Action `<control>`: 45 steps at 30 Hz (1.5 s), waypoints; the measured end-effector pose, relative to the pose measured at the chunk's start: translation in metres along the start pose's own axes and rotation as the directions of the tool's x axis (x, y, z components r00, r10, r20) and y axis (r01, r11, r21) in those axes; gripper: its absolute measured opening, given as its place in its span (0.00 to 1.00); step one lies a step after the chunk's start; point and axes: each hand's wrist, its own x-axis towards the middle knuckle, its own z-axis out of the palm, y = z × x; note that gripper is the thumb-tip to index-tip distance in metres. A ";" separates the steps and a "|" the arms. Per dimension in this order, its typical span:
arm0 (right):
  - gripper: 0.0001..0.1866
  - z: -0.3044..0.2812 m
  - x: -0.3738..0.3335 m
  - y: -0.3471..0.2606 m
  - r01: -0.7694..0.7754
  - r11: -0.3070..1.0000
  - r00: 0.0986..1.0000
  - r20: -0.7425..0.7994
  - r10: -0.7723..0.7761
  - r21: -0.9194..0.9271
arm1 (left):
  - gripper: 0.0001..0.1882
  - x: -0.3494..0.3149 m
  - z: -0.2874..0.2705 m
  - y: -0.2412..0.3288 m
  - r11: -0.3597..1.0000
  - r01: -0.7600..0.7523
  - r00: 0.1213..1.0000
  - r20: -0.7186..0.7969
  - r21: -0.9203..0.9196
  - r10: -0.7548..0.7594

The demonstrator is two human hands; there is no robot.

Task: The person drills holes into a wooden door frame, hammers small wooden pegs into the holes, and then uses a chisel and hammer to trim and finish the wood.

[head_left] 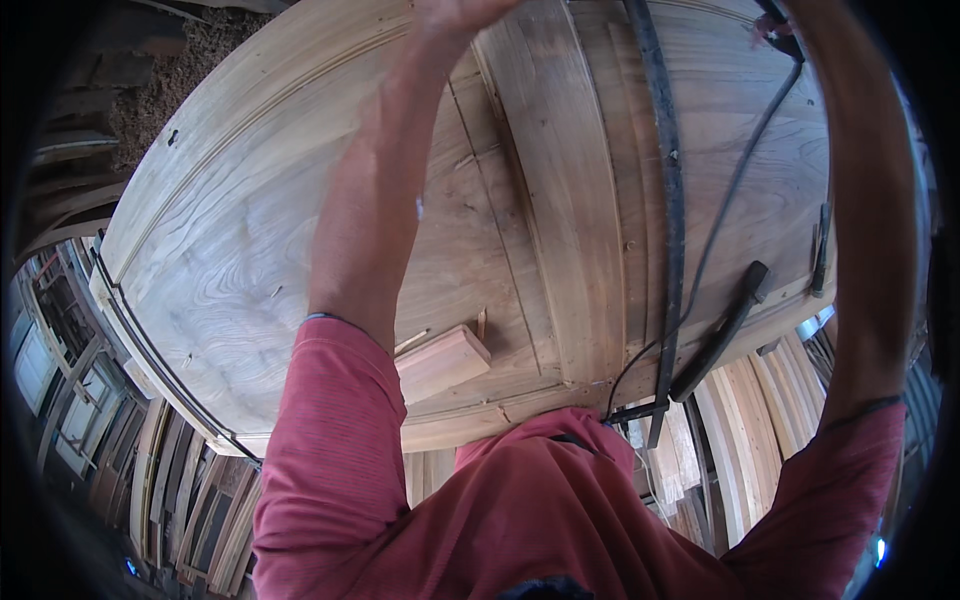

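A wide pale wooden panel point(270, 220) with raised mouldings and a central rail point(560, 160) lies in front of me, reaching the upper edge of the view. My left hand point(462, 10) is over its far side; only the wrist end shows, the fingers being cut off. At the upper right, blurred fingers of my right hand point(768, 34) close on a black corded tool point(790, 46), mostly out of view. Its cord point(735, 185) trails down toward me across the panel. A long dark metal bar point(662, 170) crosses the panel, right of the rail.
A wood block point(445, 364), a pencil-like stick point(412, 341) and a small wood piece point(482, 323) rest near the panel's front edge. Rightward are a dark angled bar point(722, 335) and a slim dark tool point(821, 250). Boards point(755, 420) and shavings point(185, 85) surround the panel.
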 end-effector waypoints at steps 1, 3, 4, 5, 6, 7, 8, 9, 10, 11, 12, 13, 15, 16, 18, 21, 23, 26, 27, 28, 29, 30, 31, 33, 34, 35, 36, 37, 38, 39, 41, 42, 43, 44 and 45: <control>0.12 0.015 -0.002 0.007 0.111 0.993 0.991 -0.071 -0.113 -0.031 | 0.40 0.001 0.000 0.001 0.998 0.029 1.000 -0.013 0.054 -0.029; 0.13 0.016 -0.007 0.006 0.109 0.994 0.994 -0.030 -0.109 0.010 | 0.41 -0.002 -0.004 0.002 0.983 0.100 0.994 0.026 0.154 -0.105; 0.13 0.005 -0.003 0.000 -0.002 0.998 0.997 0.077 -0.003 0.059 | 0.41 -0.008 -0.005 0.002 0.980 0.120 0.992 0.025 0.157 -0.126; 0.13 -0.006 0.003 -0.002 -0.027 0.997 0.995 0.100 0.020 0.073 | 0.40 -0.004 -0.009 0.008 0.969 0.126 0.991 0.026 0.213 -0.134; 0.13 -0.002 0.011 0.001 -0.006 0.996 0.992 0.125 -0.005 0.089 | 0.40 0.001 -0.012 0.015 0.955 0.129 0.990 0.027 0.268 -0.142; 0.13 -0.003 0.009 0.004 -0.036 0.997 0.987 0.161 0.025 0.069 | 0.40 0.004 -0.005 0.006 0.967 0.108 0.992 0.045 0.232 -0.122; 0.13 -0.002 0.013 0.006 -0.017 0.997 0.982 0.188 0.003 0.071 | 0.40 -0.001 -0.009 0.003 0.956 0.137 0.989 0.018 0.261 -0.147; 0.13 -0.004 0.014 0.010 0.013 0.997 0.984 0.175 -0.025 0.070 | 0.39 -0.005 -0.012 0.006 0.940 0.178 0.983 -0.013 0.290 -0.183; 0.13 -0.006 0.014 0.015 0.038 0.997 0.985 0.164 -0.049 0.066 | 0.38 -0.004 -0.008 0.015 0.949 0.283 0.959 -0.031 0.135 -0.282; 0.14 -0.010 0.014 0.018 0.013 0.987 0.963 0.263 -0.054 0.158 | 0.38 0.001 -0.005 0.019 0.956 0.263 0.965 -0.016 0.127 -0.264; 0.15 -0.018 0.010 0.018 0.004 0.978 0.951 0.302 -0.068 0.206 | 0.38 0.004 -0.004 0.029 0.952 0.265 0.962 0.019 0.154 -0.271; 0.16 -0.028 0.005 0.018 -0.010 0.968 0.936 0.343 -0.080 0.251 | 0.37 0.008 -0.001 0.036 0.946 0.267 0.958 0.051 0.181 -0.281; 0.15 -0.050 -0.009 0.017 0.056 0.986 0.976 0.198 -0.088 0.160 | 0.37 0.024 0.010 0.049 0.960 0.187 0.977 0.065 0.209 -0.205; 0.14 -0.062 -0.016 0.014 0.069 0.989 0.981 0.170 -0.090 0.130 | 0.37 0.034 0.016 0.057 0.968 0.170 0.977 0.093 0.186 -0.190; 0.14 -0.084 -0.031 -0.004 -0.127 0.992 0.980 0.155 0.123 0.018 | 0.36 0.052 0.033 0.069 0.983 0.105 0.982 0.140 0.151 -0.127; 0.13 -0.078 -0.054 0.007 -0.094 0.995 0.993 -0.074 0.092 -0.025 | 0.36 0.060 0.054 0.085 0.989 0.063 0.991 0.112 0.132 -0.078; 0.13 -0.083 -0.062 0.022 0.089 0.996 0.975 -0.203 -0.092 -0.026 | 0.36 0.062 0.065 0.084 0.982 0.140 0.978 0.138 0.125 -0.157; 0.14 -0.090 -0.050 0.018 -0.177 0.977 0.979 0.122 0.163 0.116 | 0.38 0.060 0.063 0.072 0.968 0.166 0.959 0.198 0.187 -0.203; 0.14 -0.086 -0.048 0.014 -0.240 0.970 0.967 0.103 0.235 0.041 | 0.38 0.059 0.065 0.069 0.974 0.147 0.962 0.207 0.170 -0.181; 0.14 -0.083 -0.046 0.011 -0.271 0.963 0.959 0.092 0.269 0.005 | 0.38 0.058 0.065 0.067 0.980 0.127 0.964 0.214 0.154 -0.159; 0.14 -0.081 -0.045 0.008 -0.301 0.953 0.950 0.081 0.303 -0.031 | 0.38 0.057 0.064 0.066 0.979 0.130 0.963 0.214 0.156 -0.162; 0.14 -0.081 -0.047 0.006 -0.350 0.936 0.933 0.076 0.352 -0.032 | 0.38 0.056 0.065 0.065 0.972 0.139 0.961 0.210 0.190 -0.179; 0.14 -0.081 -0.048 0.011 -0.375 0.926 0.924 0.073 0.376 -0.033 | 0.38 0.056 0.066 0.065 0.963 0.148 0.959 0.205 0.224 -0.195; 0.14 -0.078 -0.050 0.024 -0.279 0.960 0.958 0.074 0.277 0.023 | 0.38 0.055 0.066 0.063 0.962 0.155 0.959 0.199 0.224 -0.201; 0.14 -0.076 -0.049 0.030 -0.216 0.975 0.975 0.073 0.212 0.051 | 0.38 0.054 0.064 0.061 0.961 0.164 0.959 0.191 0.224 -0.208; 0.14 -0.075 -0.048 0.035 -0.152 0.985 0.987 0.070 0.147 0.079 | 0.38 0.054 0.063 0.059 0.961 0.163 0.960 0.191 0.225 -0.207; 0.15 -0.073 -0.047 0.036 -0.143 0.986 0.988 0.070 0.137 0.090 | 0.38 0.053 0.062 0.058 0.963 0.152 0.961 0.193 0.224 -0.197; 0.15 -0.072 -0.046 0.036 -0.139 0.986 0.989 0.072 0.132 0.096 | 0.38 0.052 0.061 0.056 0.965 0.141 0.963 0.196 0.222 -0.186; 0.15 -0.071 -0.045 0.037 -0.134 0.986 0.989 0.072 0.127 0.102 | 0.38 0.051 0.060 0.055 0.964 0.143 0.963 0.195 0.222 -0.188; 0.15 -0.070 -0.045 0.036 -0.138 0.986 0.988 0.089 0.129 0.097 | 0.37 0.049 0.059 0.056 0.960 0.157 0.960 0.191 0.230 -0.203; 0.15 -0.068 -0.042 0.031 -0.142 0.986 0.985 0.108 0.132 0.092 | 0.37 0.049 0.059 0.056 0.956 0.173 0.958 0.187 0.236 -0.219; 0.15 -0.067 -0.039 0.021 -0.231 0.973 0.968 0.102 0.227 0.027 | 0.36 0.049 0.058 0.055 0.962 0.170 0.957 0.198 0.212 -0.213; 0.15 -0.067 -0.038 0.017 -0.275 0.961 0.957 0.098 0.274 -0.007 | 0.35 0.049 0.058 0.054 0.968 0.168 0.956 0.210 0.187 -0.207; 0.15 -0.067 -0.037 0.014 -0.318 0.947 0.943 0.092 0.321 -0.039 | 0.35 0.049 0.057 0.053 0.968 0.170 0.956 0.209 0.186 -0.208; 0.15 -0.067 -0.036 0.013 -0.320 0.946 0.942 0.087 0.324 -0.052 | 0.35 0.049 0.057 0.053 0.969 0.161 0.958 0.206 0.189 -0.199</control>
